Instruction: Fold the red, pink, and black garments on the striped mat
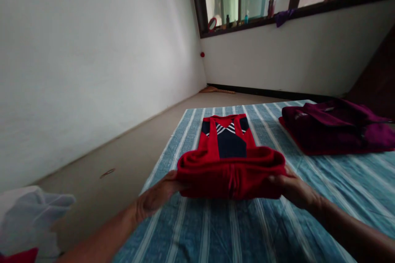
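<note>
A red garment with navy panels and white stripes, which looks like a tracksuit jacket [231, 181], lies on a blue striped cloth [191, 230]. Its near part is folded into a thick roll, slightly raised, while the far part lies flat. My left hand [157, 193] grips the left end of the roll, thumb on top and fingers hidden under it. At the right end my right hand [294, 187] grips the same roll, its fingers partly tucked beneath. Both forearms reach in from the lower corners.
Folded purple clothes [336, 127] are stacked on the cloth at the right, with a red piece beneath. A white translucent bag [33, 213] is at lower left. Small bottles and a round mirror [212, 24] stand on the windowsill. A white wall [101, 57] rises at left.
</note>
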`<state>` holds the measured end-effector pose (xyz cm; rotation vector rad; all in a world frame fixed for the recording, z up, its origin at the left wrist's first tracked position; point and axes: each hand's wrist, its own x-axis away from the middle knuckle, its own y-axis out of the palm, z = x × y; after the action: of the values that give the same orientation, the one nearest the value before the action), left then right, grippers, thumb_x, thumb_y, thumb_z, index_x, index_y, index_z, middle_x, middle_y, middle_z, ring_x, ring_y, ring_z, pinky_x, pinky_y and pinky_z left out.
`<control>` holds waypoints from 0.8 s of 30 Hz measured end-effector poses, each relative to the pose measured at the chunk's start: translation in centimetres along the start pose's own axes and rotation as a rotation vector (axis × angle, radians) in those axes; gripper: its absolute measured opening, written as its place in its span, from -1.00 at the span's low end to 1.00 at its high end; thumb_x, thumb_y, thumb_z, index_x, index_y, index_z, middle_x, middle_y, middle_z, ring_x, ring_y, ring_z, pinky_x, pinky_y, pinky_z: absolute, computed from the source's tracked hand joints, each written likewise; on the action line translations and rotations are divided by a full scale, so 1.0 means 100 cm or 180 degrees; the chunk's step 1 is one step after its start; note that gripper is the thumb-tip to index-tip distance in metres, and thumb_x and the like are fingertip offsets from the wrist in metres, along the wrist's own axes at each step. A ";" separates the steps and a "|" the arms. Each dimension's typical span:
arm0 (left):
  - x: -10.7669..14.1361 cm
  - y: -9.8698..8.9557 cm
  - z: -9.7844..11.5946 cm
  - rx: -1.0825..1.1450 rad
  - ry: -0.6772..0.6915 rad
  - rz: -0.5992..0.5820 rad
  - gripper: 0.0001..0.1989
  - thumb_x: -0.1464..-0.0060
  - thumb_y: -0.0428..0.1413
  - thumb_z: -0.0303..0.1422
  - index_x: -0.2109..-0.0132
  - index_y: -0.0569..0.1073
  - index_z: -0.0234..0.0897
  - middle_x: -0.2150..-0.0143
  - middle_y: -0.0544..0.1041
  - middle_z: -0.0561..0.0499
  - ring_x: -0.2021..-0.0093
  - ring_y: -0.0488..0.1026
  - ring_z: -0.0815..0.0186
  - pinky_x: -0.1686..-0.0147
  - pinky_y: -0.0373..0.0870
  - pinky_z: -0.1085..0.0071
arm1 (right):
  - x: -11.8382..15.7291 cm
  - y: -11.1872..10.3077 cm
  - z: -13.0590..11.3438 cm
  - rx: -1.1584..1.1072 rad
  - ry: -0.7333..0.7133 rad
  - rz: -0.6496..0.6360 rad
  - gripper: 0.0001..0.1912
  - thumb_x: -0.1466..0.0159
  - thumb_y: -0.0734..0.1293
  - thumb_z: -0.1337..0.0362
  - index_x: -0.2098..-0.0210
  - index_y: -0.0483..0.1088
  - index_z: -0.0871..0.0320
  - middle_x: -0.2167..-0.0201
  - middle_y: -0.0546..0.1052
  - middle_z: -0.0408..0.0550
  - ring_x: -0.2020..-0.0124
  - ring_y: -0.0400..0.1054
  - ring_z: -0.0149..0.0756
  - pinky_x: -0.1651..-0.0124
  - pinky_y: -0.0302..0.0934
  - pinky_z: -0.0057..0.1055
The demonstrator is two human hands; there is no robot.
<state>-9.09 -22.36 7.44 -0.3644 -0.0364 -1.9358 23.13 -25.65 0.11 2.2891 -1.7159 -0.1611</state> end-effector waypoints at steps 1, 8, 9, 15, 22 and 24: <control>-0.014 -0.002 -0.002 0.0289 -0.0120 0.0037 -0.67 0.10 0.25 -0.24 0.18 0.56 -0.34 0.23 0.63 -0.06 0.14 0.54 0.08 0.03 0.41 0.20 | -0.014 -0.002 0.003 -0.0356 0.0164 0.0304 -0.66 -0.09 0.42 0.10 0.21 0.49 0.20 0.31 0.60 0.02 0.28 0.50 -0.11 0.09 0.37 -0.20; -0.085 -0.006 -0.033 0.1022 -0.0949 -0.0016 -0.63 0.09 0.24 -0.17 0.18 0.52 -0.35 0.26 0.63 -0.11 0.19 0.57 0.09 0.07 0.43 0.22 | -0.077 0.000 0.005 -0.1563 0.1405 0.0872 -0.56 -0.27 0.32 0.11 -0.02 0.34 0.30 0.30 0.60 0.07 0.31 0.53 -0.20 0.04 0.36 -0.24; -0.087 -0.006 -0.034 0.1048 -0.1031 -0.0042 -0.61 0.09 0.24 -0.15 0.17 0.52 -0.35 0.26 0.63 -0.12 0.18 0.57 0.09 0.07 0.44 0.22 | -0.078 0.001 0.005 -0.1631 0.1392 0.0833 -0.53 -0.28 0.31 0.10 -0.04 0.32 0.31 0.28 0.60 0.08 0.29 0.53 -0.19 0.02 0.35 -0.23; -0.076 -0.010 -0.025 0.1135 -0.0893 -0.0406 -0.43 0.15 0.33 -0.23 -0.02 0.44 -0.34 0.09 0.59 -0.17 0.07 0.54 0.06 0.00 0.41 0.16 | -0.073 0.003 0.003 -0.1787 0.1468 0.0883 -0.49 -0.27 0.32 0.06 -0.05 0.31 0.32 0.23 0.60 0.12 0.22 0.52 -0.17 0.01 0.35 -0.24; -0.073 -0.005 -0.025 0.0942 -0.0904 -0.0289 -0.41 0.22 0.35 -0.29 -0.01 0.43 -0.34 0.10 0.60 -0.18 0.05 0.52 0.02 -0.03 0.39 0.12 | -0.073 0.000 0.003 -0.1407 0.1526 0.1053 -0.55 -0.27 0.30 0.02 0.04 0.37 0.29 0.17 0.58 0.15 0.17 0.51 -0.16 0.02 0.36 -0.25; -0.072 -0.004 -0.025 0.0967 -0.0820 -0.0242 -0.40 0.21 0.34 -0.29 -0.03 0.43 -0.33 0.09 0.59 -0.17 0.04 0.52 0.03 -0.05 0.37 0.12 | -0.074 0.000 0.002 -0.1322 0.1425 0.1055 -0.54 -0.27 0.30 0.01 0.05 0.38 0.27 0.18 0.58 0.14 0.16 0.50 -0.16 0.02 0.36 -0.26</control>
<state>-7.61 -16.23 3.16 -0.4097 -0.5134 -1.9103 20.96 -18.66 -0.63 1.5769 -1.6087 0.0573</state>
